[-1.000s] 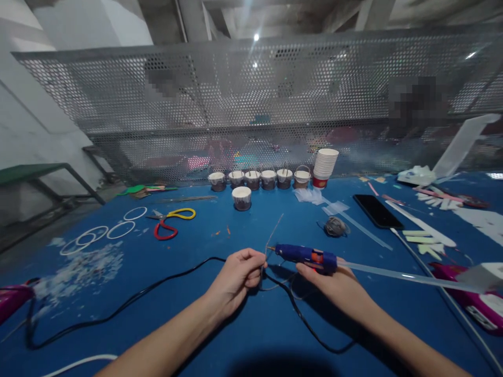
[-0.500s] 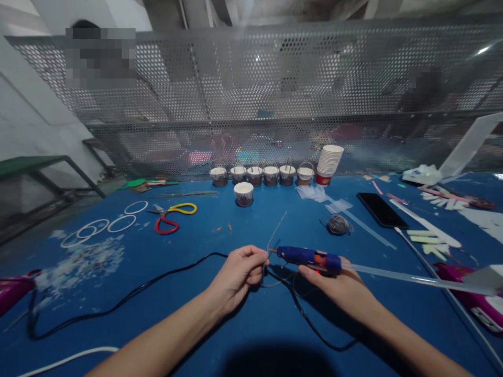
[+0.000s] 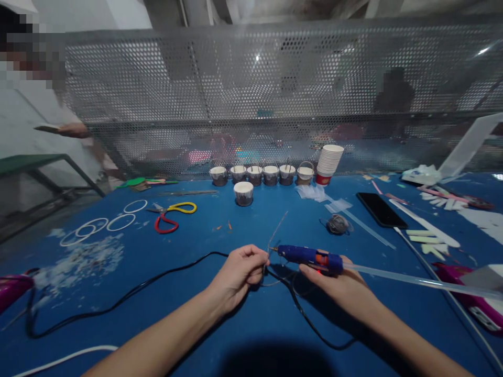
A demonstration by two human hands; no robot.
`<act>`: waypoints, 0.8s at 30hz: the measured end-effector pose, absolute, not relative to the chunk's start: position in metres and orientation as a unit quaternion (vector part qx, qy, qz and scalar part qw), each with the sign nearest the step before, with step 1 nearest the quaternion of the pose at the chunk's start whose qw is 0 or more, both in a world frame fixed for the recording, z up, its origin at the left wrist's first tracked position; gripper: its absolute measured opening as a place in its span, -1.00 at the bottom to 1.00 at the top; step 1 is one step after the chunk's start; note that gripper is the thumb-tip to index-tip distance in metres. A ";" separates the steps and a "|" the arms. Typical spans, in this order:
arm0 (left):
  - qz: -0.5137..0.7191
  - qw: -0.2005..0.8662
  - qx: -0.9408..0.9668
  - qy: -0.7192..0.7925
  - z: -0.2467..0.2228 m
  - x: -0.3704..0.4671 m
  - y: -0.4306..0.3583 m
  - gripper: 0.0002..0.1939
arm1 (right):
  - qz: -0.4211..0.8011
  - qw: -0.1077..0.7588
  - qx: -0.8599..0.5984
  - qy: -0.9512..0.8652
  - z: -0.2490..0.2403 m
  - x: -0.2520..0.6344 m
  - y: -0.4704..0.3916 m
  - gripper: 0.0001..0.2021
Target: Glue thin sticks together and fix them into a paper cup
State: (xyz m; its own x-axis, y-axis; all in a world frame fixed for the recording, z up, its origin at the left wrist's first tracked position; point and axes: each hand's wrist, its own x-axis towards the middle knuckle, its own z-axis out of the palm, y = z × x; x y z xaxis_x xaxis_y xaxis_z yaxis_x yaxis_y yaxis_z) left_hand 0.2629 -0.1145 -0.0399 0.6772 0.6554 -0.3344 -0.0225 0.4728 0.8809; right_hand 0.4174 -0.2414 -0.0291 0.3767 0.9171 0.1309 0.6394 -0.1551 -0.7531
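Observation:
My left hand [image 3: 244, 269] pinches a thin grey cord [image 3: 278, 228], whose free end sticks up past the fingertips. A loop of it hangs below the hand. In my right hand [image 3: 342, 280] is a blue hot glue gun [image 3: 308, 256], its nozzle tip at the cord just beside my left fingertips. A long clear glue stick [image 3: 404, 276] runs out of the back of the gun. Whether the nozzle touches the cord I cannot tell. Beyond my hands stands a white-rimmed small cup [image 3: 243, 195] with a grey lower part.
Red-and-yellow scissors [image 3: 173, 215] and white rings [image 3: 121, 222] lie left. Several similar cups [image 3: 270, 176] line the back beside stacked paper cups [image 3: 330, 161]. A grey yarn ball [image 3: 338, 224] and phone [image 3: 380, 210] lie right. A black cable [image 3: 137, 287] crosses the table.
My hands and the glue gun have stayed almost in place, the gun shifting very slightly. At the far left, a person has moved further left and nearer, with a hand holding something flat.

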 end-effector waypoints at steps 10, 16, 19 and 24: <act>0.222 0.789 0.462 0.339 -0.039 0.264 -0.116 -0.86 | 0.227 0.387 -0.734 -0.509 -0.029 0.416 -0.245 -0.73; 0.227 0.783 0.465 0.345 -0.040 0.264 -0.116 -0.88 | 0.197 0.378 -0.747 -0.510 -0.027 0.417 -0.243 -0.70; 0.222 0.783 0.467 0.346 -0.041 0.264 -0.115 -0.88 | 0.216 0.380 -0.743 -0.506 -0.028 0.416 -0.244 -0.72; 0.222 0.779 0.471 0.350 -0.041 0.264 -0.116 -0.91 | 0.205 0.382 -0.746 -0.505 -0.031 0.415 -0.244 -0.72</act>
